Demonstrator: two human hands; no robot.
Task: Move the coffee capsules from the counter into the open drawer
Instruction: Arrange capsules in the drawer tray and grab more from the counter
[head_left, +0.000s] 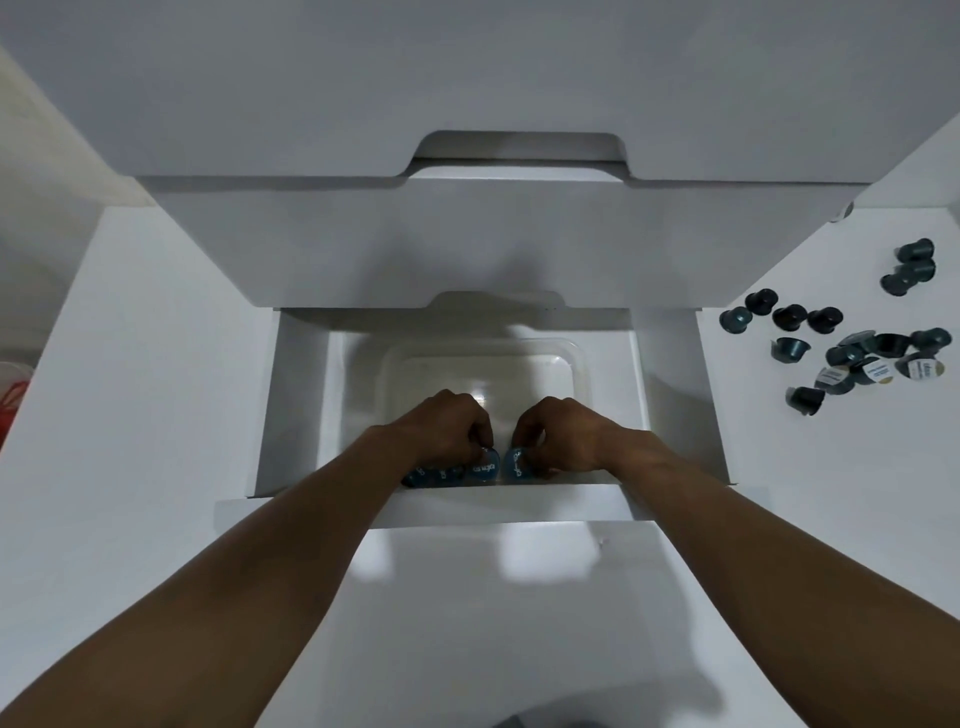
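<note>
Both my hands are down inside the open white drawer, over the near end of a clear plastic tub. My left hand pinches a blue-lidded coffee capsule; a short row of blue capsules lies just left of it against the drawer's near wall. My right hand pinches another blue-lidded capsule. Several dark capsules lie scattered on the white counter at the right, some on their sides with pale lids showing.
A white drawer front with a cut-out handle overhangs the open drawer from behind. White counter flanks the drawer on both sides. A red and white object shows at the far left edge.
</note>
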